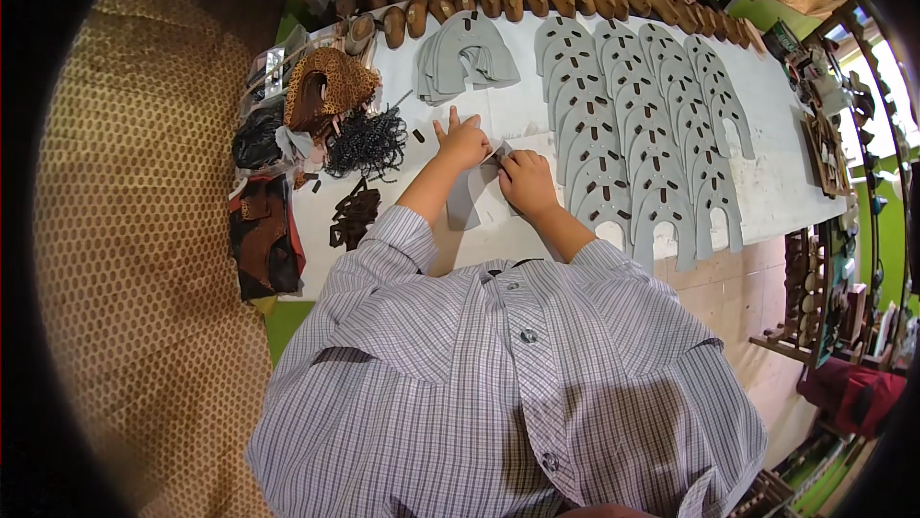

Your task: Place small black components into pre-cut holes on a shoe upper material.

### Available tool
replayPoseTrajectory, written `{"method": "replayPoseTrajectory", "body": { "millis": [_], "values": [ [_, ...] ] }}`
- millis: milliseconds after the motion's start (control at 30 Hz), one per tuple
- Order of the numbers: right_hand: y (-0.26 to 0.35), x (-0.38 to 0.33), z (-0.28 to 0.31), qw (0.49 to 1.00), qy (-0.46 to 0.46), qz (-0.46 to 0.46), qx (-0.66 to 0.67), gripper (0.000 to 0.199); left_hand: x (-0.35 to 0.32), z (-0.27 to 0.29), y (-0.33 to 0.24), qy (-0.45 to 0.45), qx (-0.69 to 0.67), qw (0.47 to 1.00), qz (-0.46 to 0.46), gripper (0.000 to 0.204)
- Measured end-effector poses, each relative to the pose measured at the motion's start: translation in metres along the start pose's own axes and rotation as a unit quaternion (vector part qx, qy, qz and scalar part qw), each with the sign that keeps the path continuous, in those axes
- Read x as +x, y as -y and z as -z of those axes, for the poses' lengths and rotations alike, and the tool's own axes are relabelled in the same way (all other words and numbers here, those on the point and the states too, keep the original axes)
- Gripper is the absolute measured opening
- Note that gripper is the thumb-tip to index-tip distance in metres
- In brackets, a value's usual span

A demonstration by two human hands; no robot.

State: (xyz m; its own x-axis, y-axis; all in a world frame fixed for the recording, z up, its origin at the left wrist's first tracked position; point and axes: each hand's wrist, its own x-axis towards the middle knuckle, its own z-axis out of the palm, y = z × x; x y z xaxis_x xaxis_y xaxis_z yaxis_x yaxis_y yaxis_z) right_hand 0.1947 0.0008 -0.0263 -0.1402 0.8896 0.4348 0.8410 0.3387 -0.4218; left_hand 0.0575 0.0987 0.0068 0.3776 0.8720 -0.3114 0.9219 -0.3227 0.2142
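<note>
A grey, horseshoe-shaped shoe upper (463, 203) lies on the white table in front of me, partly covered by my hands and forearms. My left hand (464, 144) is at its far end, several fingers stretched apart and the inner digit reaching to the piece. My right hand (526, 181) has its fingers curled over the same end, gripping it. What lies between the fingertips is too small to make out. One small dark brown tab (419, 137) rests left of my left hand. A heap of dark brown strips (356, 214) lies nearer on the left.
Overlapping rows of grey uppers with dark tabs (586, 135) cover the right of the table. A grey stack (467, 53) lies beyond my hands. Brown shoe lasts (512, 0) line the far edge. At left are leopard-print material (326, 87) and black curly strands (367, 142).
</note>
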Motion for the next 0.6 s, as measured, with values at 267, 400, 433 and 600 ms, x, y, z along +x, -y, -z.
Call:
{"method": "replayPoseTrajectory", "body": {
  "millis": [267, 400, 433, 600],
  "values": [
    [-0.0014, 0.0000, 0.0020, 1.000, 0.003, -0.003, 0.007, 0.015, -0.0066, -0.0009, 0.0026, -0.029, -0.039, 0.998, -0.037, 0.009],
    [-0.0023, 0.0000, 0.0025, 1.000, 0.006, 0.000, 0.017, 0.014, -0.0080, -0.0019, 0.0020, -0.056, 0.009, 0.995, -0.078, 0.008],
    [-0.0017, 0.0000, 0.0029, 1.000, 0.006, 0.001, 0.016, 0.014, -0.0081, -0.0038, 0.0030, -0.067, 0.013, 0.994, -0.084, 0.008],
    [0.0016, 0.0009, 0.0038, 1.000, -0.004, -0.002, 0.015, 0.018, -0.0070, -0.0042, 0.0064, -0.076, 0.003, 0.994, -0.082, 0.007]
  ]
}}
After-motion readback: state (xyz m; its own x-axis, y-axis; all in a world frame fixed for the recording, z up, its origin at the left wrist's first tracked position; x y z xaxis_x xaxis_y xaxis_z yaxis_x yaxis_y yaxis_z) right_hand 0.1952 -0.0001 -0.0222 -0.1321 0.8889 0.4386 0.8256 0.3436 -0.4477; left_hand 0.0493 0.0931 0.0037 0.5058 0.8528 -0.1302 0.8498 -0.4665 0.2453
